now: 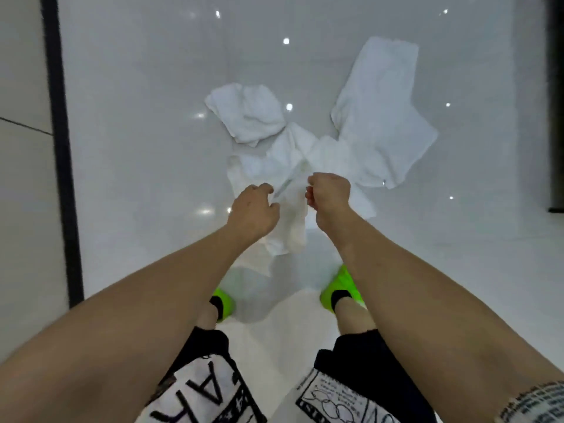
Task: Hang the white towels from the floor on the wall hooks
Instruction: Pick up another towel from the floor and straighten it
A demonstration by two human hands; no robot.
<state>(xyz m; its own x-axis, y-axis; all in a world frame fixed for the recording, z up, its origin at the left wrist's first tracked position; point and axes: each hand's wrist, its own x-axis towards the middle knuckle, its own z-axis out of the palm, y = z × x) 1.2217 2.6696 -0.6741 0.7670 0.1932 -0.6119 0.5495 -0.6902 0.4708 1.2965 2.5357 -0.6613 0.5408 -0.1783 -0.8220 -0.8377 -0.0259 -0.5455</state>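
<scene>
The person's left hand [253, 213] and right hand [331, 195] both have fingers curled around the top edge of a white terry-cloth towel [291, 221], which hangs between them above the glossy white tiled floor [137, 117]. Beyond it, a crumpled white towel [247, 116] lies to the left and a long, flattened white towel [381, 117] to the right, both on the floor. Bright green shoes [341, 288] stand below the held towel. A dark vertical strip [61, 148] runs along the left.
</scene>
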